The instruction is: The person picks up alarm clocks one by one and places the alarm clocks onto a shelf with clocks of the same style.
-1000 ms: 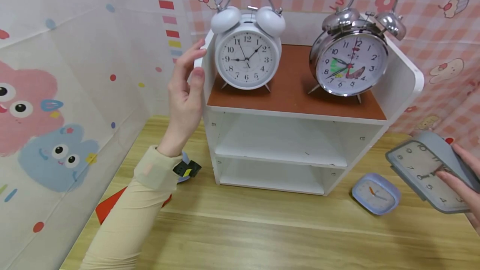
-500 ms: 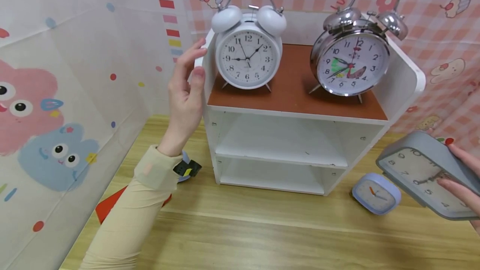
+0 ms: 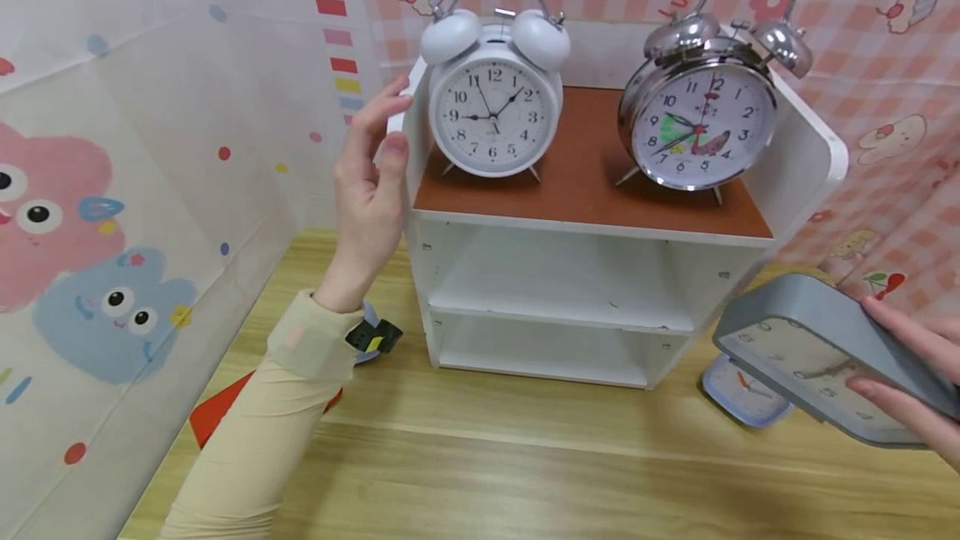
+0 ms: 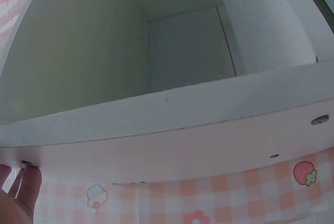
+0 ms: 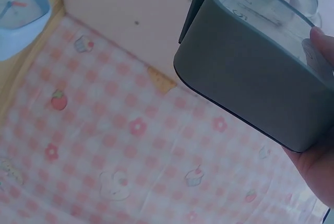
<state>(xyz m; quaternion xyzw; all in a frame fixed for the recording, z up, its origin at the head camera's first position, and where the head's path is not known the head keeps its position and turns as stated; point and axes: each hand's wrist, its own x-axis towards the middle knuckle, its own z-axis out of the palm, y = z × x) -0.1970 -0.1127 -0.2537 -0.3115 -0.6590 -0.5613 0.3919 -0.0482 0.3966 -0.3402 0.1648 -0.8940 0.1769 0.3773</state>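
Observation:
My right hand (image 3: pixel 915 365) grips a grey alarm clock (image 3: pixel 832 315) in the air at the right, its face tilted downward. The right wrist view shows the clock's grey side (image 5: pixel 250 72) and a thumb at its face. My left hand (image 3: pixel 371 182) rests against the left side panel of a white shelf unit (image 3: pixel 562 273), fingertips near the panel's front edge. On the brown top shelf stand a white twin-bell clock (image 3: pixel 491 152) and a silver twin-bell clock (image 3: pixel 701 165). A small blue clock (image 3: pixel 738 402) sits on the table, partly hidden behind the grey clock.
The shelf unit stands on a wood-grain table (image 3: pixel 487 457), with two white compartments below the top. A red flat object (image 3: pixel 217 407) lies partly under my left sleeve (image 3: pixel 255 440). Patterned cloth (image 3: pixel 892 107) hangs behind and at both sides.
My right hand has brought the grey clock leftward, toward the shelf unit, tipping its face farther down. It now covers part of the small blue clock. My left hand has stayed put.

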